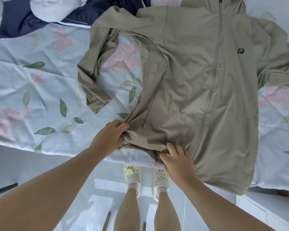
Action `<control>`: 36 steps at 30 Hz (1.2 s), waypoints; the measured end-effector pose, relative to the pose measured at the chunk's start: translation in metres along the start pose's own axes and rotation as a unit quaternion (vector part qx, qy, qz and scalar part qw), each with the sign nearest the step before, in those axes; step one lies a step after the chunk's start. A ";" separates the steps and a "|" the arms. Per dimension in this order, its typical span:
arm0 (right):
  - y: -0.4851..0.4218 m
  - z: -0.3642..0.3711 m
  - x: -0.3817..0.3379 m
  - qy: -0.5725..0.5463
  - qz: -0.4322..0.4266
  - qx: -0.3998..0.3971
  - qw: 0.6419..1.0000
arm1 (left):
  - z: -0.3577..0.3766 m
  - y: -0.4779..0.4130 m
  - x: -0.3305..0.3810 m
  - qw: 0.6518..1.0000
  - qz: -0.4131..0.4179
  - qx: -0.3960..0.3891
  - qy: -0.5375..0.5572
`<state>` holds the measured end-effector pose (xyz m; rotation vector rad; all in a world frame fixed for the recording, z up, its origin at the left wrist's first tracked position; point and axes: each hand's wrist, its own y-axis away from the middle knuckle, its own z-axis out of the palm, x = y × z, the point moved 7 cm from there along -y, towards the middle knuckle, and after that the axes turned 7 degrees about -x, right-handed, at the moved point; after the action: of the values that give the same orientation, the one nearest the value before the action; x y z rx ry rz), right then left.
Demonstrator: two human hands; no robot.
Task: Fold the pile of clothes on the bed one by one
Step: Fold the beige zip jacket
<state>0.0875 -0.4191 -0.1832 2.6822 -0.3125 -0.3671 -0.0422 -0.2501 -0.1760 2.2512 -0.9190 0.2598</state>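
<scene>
**Khaki jacket spread on the bed, both hands at its hem**

A floral duvet [40,90], pale blue with pink blossoms and green leaves, covers the bed. A khaki zip-up jacket [198,97] lies front-up and mostly flat on it. Its hood points to the far edge and its hem hangs slightly over the near edge. One sleeve [97,72] lies bent on the duvet to the left of the body, with its cuff toward the near edge. The other sleeve runs off toward the right edge.

At the far left corner a navy garment [23,22] with white piping lies crumpled. A pale grey garment [47,9] is heaped on top of it, and the jacket's shoulder overlaps the navy cloth.

The left hand [108,137] has its fingers curled round the bunched left corner of the hem, gripping it at the near edge. The right hand [177,160] lies on the hem just beside it with its fingers spread and slightly bent. I cannot tell whether it pinches the cloth or only presses on it.

Below the near edge, two cream clogs [132,177] stand on a glossy pale floor [103,189]. A small dark logo [240,51] sits on the jacket's chest to the right of the closed zipper [213,77].
</scene>
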 end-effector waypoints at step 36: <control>-0.003 0.016 -0.028 -0.188 -0.070 -0.212 0.957 | 0.011 0.023 -0.062 0.934 -0.345 -0.067 -0.071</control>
<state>0.0568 -0.4142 -0.1925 2.2059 -0.1311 -0.8842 -0.1038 -0.2359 -0.1976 2.3268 -0.1596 -0.2793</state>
